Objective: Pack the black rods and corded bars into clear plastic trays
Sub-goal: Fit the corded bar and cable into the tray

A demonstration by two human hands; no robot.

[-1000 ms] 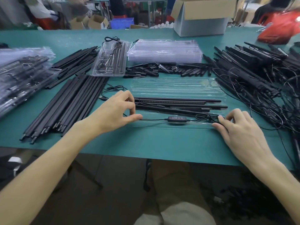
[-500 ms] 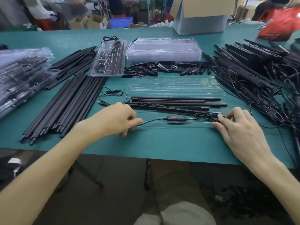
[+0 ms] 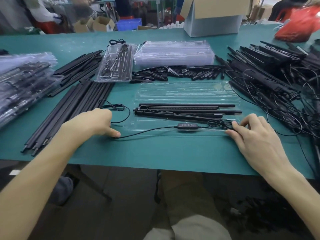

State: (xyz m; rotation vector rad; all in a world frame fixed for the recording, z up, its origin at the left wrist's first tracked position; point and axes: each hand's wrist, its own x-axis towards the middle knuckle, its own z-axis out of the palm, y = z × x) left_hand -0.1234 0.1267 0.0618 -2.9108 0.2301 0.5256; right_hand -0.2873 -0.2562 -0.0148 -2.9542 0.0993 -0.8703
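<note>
You're laying the thin black cord (image 3: pixel 149 131) into the clear plastic tray (image 3: pixel 187 94): left hand (image 3: pixel 97 122) fingers pin it, right hand (image 3: pixel 254 135) fingers grip its bundle; tuck the slack between them next.

Factory packing bench – green worktable (image 3: pixel 155 153), stacked clear trays (image 3: pixel 173 52), cardboard cartons (image 3: pixel 214 13) behind.

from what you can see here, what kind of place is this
Most likely a factory packing bench. The green table holds a stack of empty clear trays, bulk piles of black rods and corded bars, and cardboard boxes stand behind.
</note>
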